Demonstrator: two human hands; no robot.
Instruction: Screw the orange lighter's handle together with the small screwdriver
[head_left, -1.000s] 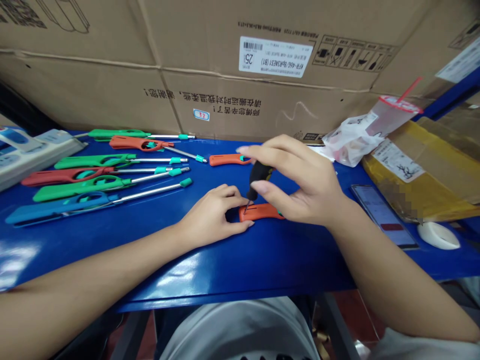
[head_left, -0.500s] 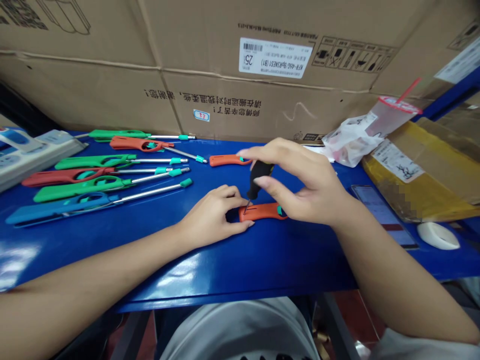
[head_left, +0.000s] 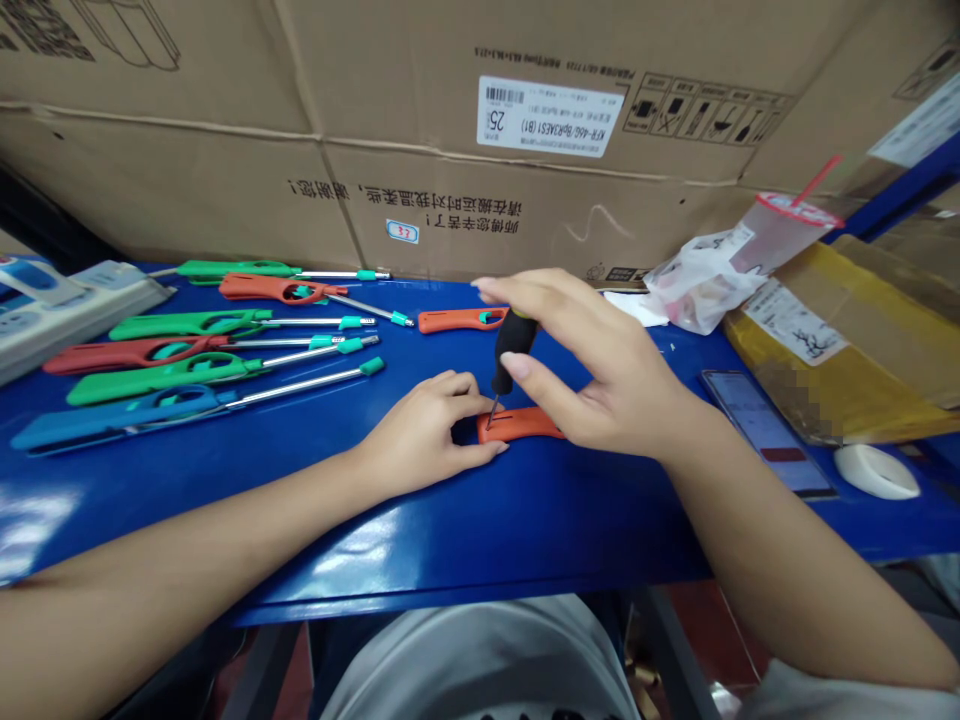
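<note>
My left hand [head_left: 431, 435] pinches the left end of an orange lighter handle [head_left: 529, 424] lying on the blue table, thumb in front and fingers behind. My right hand [head_left: 600, 370] grips a black-handled screwdriver [head_left: 514, 345] from above. The screwdriver leans slightly, its thin shaft reaching down to the handle's left end beside my left fingertips. Part of the handle's right side is hidden under my right hand. Just behind lies another orange lighter handle [head_left: 454, 320], with no metal tube showing.
Several long-necked lighters, such as a blue one [head_left: 127, 415] and a green one [head_left: 165, 378], lie at left beside a white power strip [head_left: 90, 300]. A cardboard box [head_left: 420, 110] stands behind. At right are a phone [head_left: 765, 430], a white mouse [head_left: 876, 472], a cup [head_left: 787, 235] and a yellow-taped parcel [head_left: 862, 330].
My right hand and the screwdriver handle have shifted slightly left, bringing the screwdriver more upright. My left hand and the orange handle have stayed in place.
</note>
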